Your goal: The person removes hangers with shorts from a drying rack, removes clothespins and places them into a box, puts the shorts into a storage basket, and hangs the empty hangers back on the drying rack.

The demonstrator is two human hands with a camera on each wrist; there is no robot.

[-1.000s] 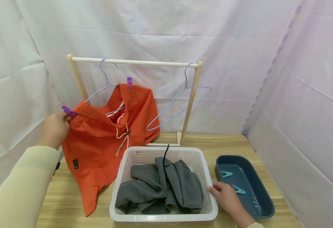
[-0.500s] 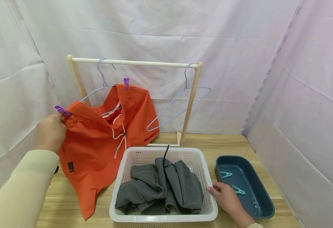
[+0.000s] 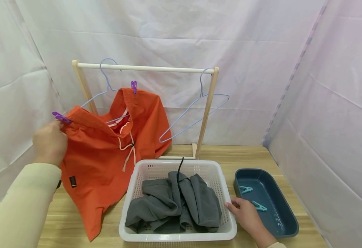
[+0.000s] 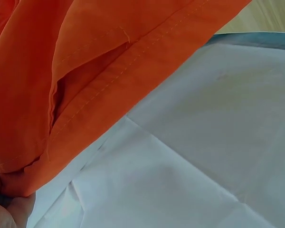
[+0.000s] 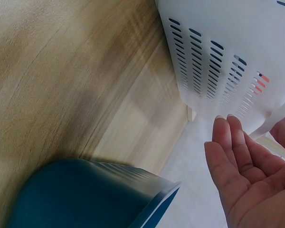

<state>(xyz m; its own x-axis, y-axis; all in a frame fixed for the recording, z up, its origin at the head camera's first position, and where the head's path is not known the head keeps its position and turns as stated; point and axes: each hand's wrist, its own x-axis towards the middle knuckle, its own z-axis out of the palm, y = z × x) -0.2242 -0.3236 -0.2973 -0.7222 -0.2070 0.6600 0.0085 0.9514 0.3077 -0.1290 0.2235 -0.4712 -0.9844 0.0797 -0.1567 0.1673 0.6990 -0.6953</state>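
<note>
My left hand (image 3: 50, 143) pinches the left end of the waistband of the orange shorts (image 3: 97, 155), just below a purple clothespin (image 3: 61, 117). A second purple clothespin (image 3: 133, 86) grips the waistband farther right. Inside the waistband sits a blue wire hanger (image 3: 107, 86), hooked over the rack's rod. In the left wrist view, thumb and fingers (image 4: 12, 209) hold the orange fabric. My right hand (image 3: 246, 215) holds the right rim of the white basket (image 3: 177, 237), its thumb at the rim and its fingers below. A crumpled grey garment (image 3: 168, 203) with a black cord lies in the basket.
A wooden rack (image 3: 145, 68) stands behind the basket. A bare blue hanger (image 3: 196, 103) hangs at its right end. Right of the basket is a dark blue tray (image 3: 284, 206) with teal clothespins (image 3: 259, 206). White cloth walls (image 3: 246, 86) enclose the table.
My left hand has moved left, drawing the orange shorts and clothespins with it. The hanger's hook has shifted left and now sits higher above the rod. My right hand has stayed put.
</note>
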